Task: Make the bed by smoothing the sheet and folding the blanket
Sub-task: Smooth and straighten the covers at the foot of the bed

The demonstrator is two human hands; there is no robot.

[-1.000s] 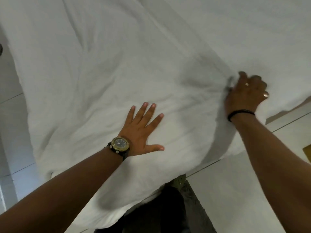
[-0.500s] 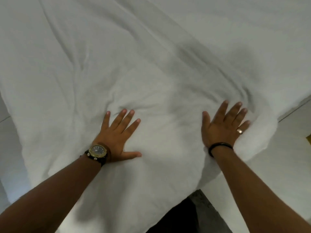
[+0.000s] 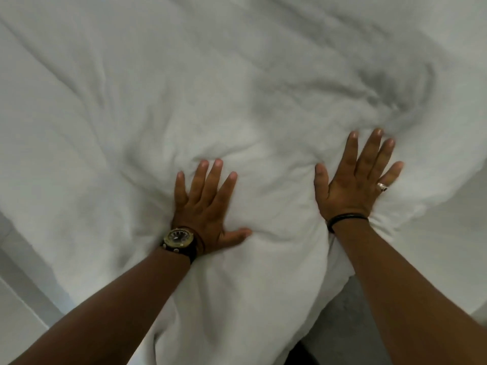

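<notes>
Left hand [image 3: 208, 206] lies flat on the white sheet [image 3: 131, 101], fingers spread wide toward 12 o'clock, gripping nothing; a watch [image 3: 178, 237] sits on its wrist. Right hand [image 3: 355, 185], at 3 o'clock of the left, is also flat and splayed, with a ring [image 3: 382, 186] and black wristband [image 3: 346, 218]. The wrinkled sheet fills the view, creases bunched at 1 o'clock.

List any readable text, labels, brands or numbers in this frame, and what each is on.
None readable.
Watch dial on the left wrist: any markings are too small and blurred to read.
White sheet: no print or label in view.
Ring and black wristband: no text visible.
</notes>
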